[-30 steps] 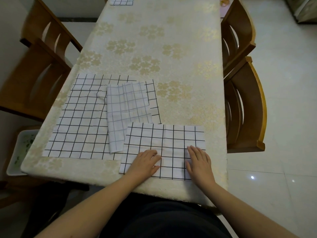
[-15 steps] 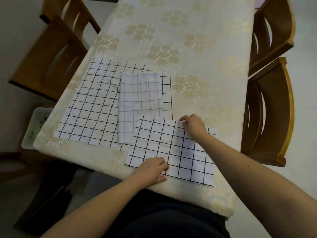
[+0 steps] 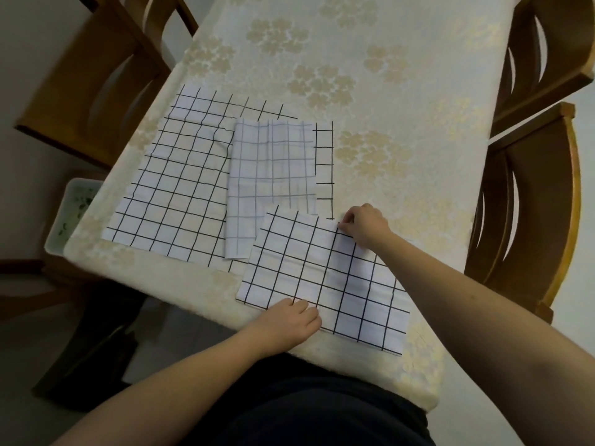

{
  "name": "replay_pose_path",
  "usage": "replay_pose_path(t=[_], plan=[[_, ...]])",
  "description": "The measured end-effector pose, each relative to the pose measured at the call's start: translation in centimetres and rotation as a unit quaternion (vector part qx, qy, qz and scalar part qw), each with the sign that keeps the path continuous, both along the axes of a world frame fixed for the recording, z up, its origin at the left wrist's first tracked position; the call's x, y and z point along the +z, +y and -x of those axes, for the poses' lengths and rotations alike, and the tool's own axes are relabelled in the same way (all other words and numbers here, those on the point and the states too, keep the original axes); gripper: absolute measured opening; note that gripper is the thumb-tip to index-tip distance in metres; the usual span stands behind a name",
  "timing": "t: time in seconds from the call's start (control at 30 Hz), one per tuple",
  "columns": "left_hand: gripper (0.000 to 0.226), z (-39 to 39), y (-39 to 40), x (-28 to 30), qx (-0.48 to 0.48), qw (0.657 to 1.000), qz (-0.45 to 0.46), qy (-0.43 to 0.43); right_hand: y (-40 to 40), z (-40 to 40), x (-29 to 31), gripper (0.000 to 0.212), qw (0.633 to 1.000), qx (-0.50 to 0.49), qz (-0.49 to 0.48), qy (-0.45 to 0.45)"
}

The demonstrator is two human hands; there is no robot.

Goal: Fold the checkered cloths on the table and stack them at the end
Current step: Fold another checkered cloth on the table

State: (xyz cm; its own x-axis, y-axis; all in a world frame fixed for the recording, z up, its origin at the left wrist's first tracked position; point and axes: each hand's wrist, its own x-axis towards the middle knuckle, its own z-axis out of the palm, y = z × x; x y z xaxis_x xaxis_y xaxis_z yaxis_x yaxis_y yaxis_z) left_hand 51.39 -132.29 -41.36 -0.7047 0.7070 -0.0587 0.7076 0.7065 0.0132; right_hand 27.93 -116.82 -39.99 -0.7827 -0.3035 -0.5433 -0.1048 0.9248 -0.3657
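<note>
Bin point(image 3: 69, 217): a white one on the floor, off the table's left edge; no part in this.
Large cloth point(image 3: 170, 188): spread flat near the table's left edge, not yet folded.
Pale cloth point(image 3: 270, 175): lies on the large cloth's right part, creased, its near end just beside the cloth I am working.
Near cloth point(image 3: 322, 281): already doubled, lying skewed at the table's near edge, its near left corner at the rim.
Left hand point(image 3: 289, 323): mine, fingers flat and together, pressing the near cloth's near edge down on the table. It grips nothing.
Right hand point(image 3: 363, 225): mine, fingers curled, pinching the near cloth's far edge, about the middle of it.
Step in hand: I judge this is the next fold of the near cloth, or squaring it first.
Doing it well: keep my left hand as the anchor so the cloth does not slide off the near edge; lift the pinched edge only a little, bring it over so the grid lines meet, then smooth from the crease outward.
Risk: the pale cloth's end is close and could drag along.
Table point(image 3: 402, 101): floral cover; the far part is bare for stacking.
</note>
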Motion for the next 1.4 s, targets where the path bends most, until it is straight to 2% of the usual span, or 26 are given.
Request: replay_pose_path(t=[0.17,0.33,0.5,0.57,0.67,0.87,0.93,1.03,1.1,1.17,1.27,1.33,1.4], plan=[[0.025,0.7,0.1,0.6,0.022,0.999,-0.008,0.023,1.3,0.2,0.4,0.018,0.999,-0.028,0.026,-0.006],[0.022,1.4,-0.4,1.5,0.062,0.993,-0.067,0.072,3.3,0.1,1.5,0.017,0.986,-0.09,0.134,-0.044],[0.017,2.3,-1.8,2.4,0.217,0.961,-0.168,0.039,5.1,-0.8,2.5,0.015,0.972,-0.141,0.183,-0.03],[0.017,2.8,-2.1,3.0,0.335,0.919,-0.204,-0.024,5.9,-1.4,2.5,0.014,0.964,-0.174,0.199,-0.026],[0.014,3.6,-2.4,3.7,0.491,0.799,-0.294,-0.185,7.2,-2.4,2.5,0.019,0.947,-0.223,0.229,-0.039],[0.013,6.3,-1.5,3.9,0.608,0.595,-0.459,-0.257,9.3,-5.4,1.2,0.031,0.92,-0.296,0.25,-0.056],[0.015,7.0,-1.4,3.6,0.622,0.548,-0.488,-0.272,9.7,-6.4,0.8,0.035,0.914,-0.307,0.259,-0.063],[0.021,7.5,-1.5,3.3,0.626,0.55,-0.48,-0.273,10.1,-7.7,0.5,0.037,0.902,-0.321,0.283,-0.055],[0.025,7.7,-1.7,3.3,0.625,0.556,-0.477,-0.271,10.3,-8.1,0.6,0.027,0.893,-0.332,0.3,-0.047],[0.027,7.7,-2.1,3.5,0.625,0.537,-0.494,-0.279,10.6,-8.4,0.6,0.018,0.885,-0.339,0.316,-0.047],[0.023,7.7,-2.9,3.7,0.618,0.508,-0.522,-0.298,10.9,-8.7,1.0,0.015,0.861,-0.364,0.35,-0.065],[0.018,7.7,-3.3,4.1,0.604,0.501,-0.544,-0.297,11.0,-8.7,1.5,0.016,0.849,-0.374,0.367,-0.068],[0.013,7.7,-3.5,4.6,0.589,0.51,-0.556,-0.29,11.0,-8.8,2.1,0.016,0.842,-0.376,0.381,-0.069]])
